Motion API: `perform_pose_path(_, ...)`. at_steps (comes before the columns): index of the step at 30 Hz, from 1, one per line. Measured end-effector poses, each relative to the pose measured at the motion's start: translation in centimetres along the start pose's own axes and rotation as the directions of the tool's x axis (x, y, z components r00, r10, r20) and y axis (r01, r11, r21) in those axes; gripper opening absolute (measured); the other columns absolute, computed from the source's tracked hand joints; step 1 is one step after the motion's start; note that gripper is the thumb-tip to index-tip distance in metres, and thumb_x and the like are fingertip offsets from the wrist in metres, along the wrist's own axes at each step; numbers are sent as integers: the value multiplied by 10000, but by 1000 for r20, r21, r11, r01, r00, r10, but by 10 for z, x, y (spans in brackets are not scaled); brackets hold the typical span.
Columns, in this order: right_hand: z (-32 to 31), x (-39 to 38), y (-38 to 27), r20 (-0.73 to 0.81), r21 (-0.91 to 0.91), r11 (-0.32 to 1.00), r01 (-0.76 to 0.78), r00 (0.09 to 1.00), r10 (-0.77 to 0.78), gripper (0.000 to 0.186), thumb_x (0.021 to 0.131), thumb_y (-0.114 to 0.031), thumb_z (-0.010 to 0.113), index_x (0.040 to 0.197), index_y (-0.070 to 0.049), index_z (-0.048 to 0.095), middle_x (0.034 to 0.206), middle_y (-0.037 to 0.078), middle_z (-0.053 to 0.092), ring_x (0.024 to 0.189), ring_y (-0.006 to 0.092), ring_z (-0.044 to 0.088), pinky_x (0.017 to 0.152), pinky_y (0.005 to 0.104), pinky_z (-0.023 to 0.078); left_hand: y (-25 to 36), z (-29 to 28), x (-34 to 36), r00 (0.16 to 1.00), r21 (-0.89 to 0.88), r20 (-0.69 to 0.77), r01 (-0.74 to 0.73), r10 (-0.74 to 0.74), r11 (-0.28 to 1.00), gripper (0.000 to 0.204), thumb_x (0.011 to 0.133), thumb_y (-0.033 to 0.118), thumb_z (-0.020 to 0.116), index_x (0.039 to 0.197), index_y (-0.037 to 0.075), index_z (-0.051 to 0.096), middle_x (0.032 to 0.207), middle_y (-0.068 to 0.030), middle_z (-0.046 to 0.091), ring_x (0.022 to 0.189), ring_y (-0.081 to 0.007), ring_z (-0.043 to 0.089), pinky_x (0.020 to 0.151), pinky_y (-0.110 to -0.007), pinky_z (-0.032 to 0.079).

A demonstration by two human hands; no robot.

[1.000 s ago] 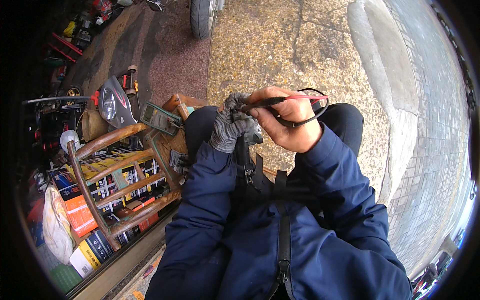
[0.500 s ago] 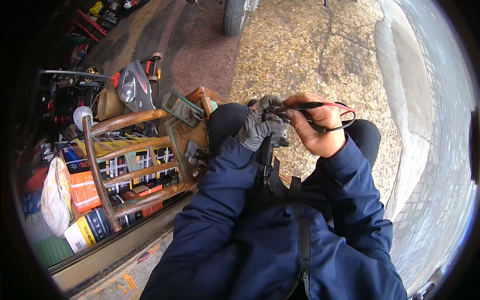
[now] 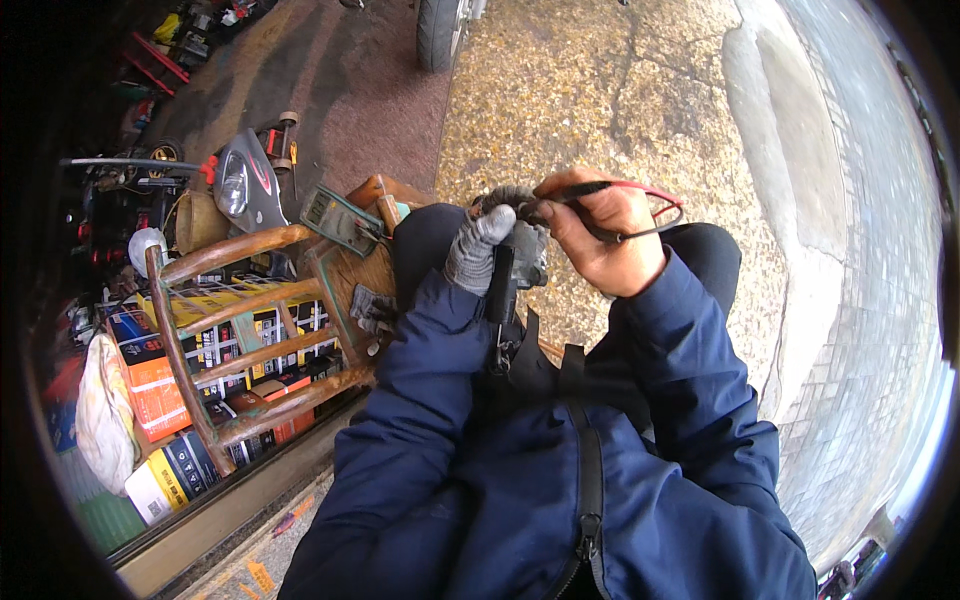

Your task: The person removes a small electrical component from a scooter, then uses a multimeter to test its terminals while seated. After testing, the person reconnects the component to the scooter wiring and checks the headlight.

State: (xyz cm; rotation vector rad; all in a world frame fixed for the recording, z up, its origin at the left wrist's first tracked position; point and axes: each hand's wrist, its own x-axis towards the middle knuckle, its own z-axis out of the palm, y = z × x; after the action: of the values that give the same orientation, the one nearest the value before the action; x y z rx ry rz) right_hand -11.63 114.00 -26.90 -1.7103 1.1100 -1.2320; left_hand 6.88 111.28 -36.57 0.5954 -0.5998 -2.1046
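Observation:
My left hand (image 3: 475, 250), in a grey knit glove, is closed around a black and silver metal part (image 3: 528, 262) above my lap. A long black piece of it points down toward my jacket. My bare right hand (image 3: 608, 240) pinches black multimeter probes (image 3: 582, 190), with a red lead and a black lead looping behind the hand. The probe tips meet the far end of the part, where my fingers hide the contact. To the left, a multimeter (image 3: 340, 220) with a grey-green case lies on the wooden chair (image 3: 272, 430), beside a loose grey glove (image 3: 372, 308).
Boxes in orange, yellow and black (image 3: 160, 395) are stacked behind the chair's slats, with a pale cloth (image 3: 105, 415) by them. A headlight fairing (image 3: 245, 180) and a bucket (image 3: 200, 222) stand farther off. A tyre (image 3: 436, 35) rests at the far edge of the pebbled floor (image 3: 560, 90).
The whole view has shifted slightly. My left hand has turned, its thumb now lying along the top of the part and showing more of its silver side. The right hand keeps the probes at it.

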Motion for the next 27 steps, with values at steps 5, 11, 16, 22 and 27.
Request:
perform_pose_path(5,3,0,3,22,31,998,-46,999,45,118,912,10,583,1017,36,631,784,41,616,719,88,568,651,237,465,1,1,0,999,32,-13,38,-37,999,260,940,275,622,1103,73,604,902,-89,677,598,-219,644,502,-384,566)
perform_pose_path(11,0,4,0,26,0,1000,27,999,-27,126,909,3,604,1026,39,629,744,32,601,690,79,562,622,231,450,4,3,1,996,-85,-46,70,-74,994,356,947,355,585,1150,62,582,1003,-114,670,717,-244,644,609,-403,558)
perform_pose_path(16,-6,-2,-6,5,158,980,-124,992,125,133,928,-23,593,1042,36,627,748,16,606,667,66,559,597,215,444,8,9,-5,984,-13,-152,94,-95,995,389,936,420,574,1119,77,601,938,-132,677,631,-239,635,533,-392,552)
perform_pose_path(22,-6,-5,-3,-15,204,971,-123,992,128,141,938,-31,589,1059,36,620,756,5,609,662,54,554,587,203,440,8,12,-2,988,-12,-135,76,-77,997,380,943,405,557,1110,67,605,965,-135,678,704,-227,643,553,-375,549)
perform_pose_path(27,-2,-6,3,-8,203,975,-94,995,98,140,930,-7,595,1062,37,614,761,-8,588,682,49,523,605,207,428,10,14,-3,991,-36,-80,100,-103,994,394,948,413,545,1134,70,602,978,-131,676,729,-242,651,572,-388,560)
